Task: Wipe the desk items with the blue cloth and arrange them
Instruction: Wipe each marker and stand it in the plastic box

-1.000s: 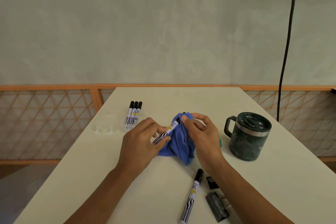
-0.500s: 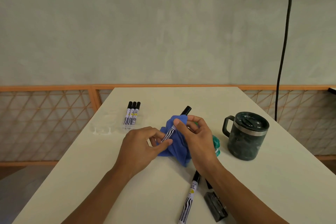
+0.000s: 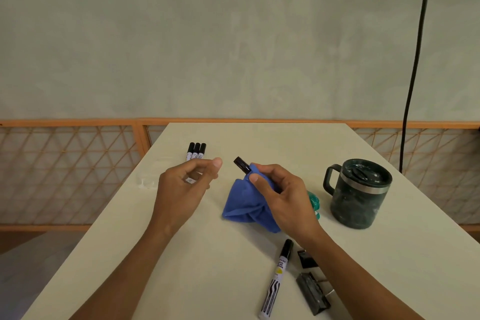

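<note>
The blue cloth (image 3: 246, 202) sits mid-worktop (image 3: 181, 254), bunched around a marker (image 3: 242, 165) in the right hand (image 3: 280, 195) grip; its black cap points up-left and away. The left hand (image 3: 185, 184) hovers beside, fingers loosely curled, holding nothing clear. Three markers (image 3: 196, 151) lie beyond; the mug (image 3: 361, 193) stands right.

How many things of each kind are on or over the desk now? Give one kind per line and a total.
Markers: 5, three in a row, one in the blue cloth, one lying near
Blue cloth: 1
Mug: 1
Binder clips: 2
Green object: 1
Total: 10
</note>
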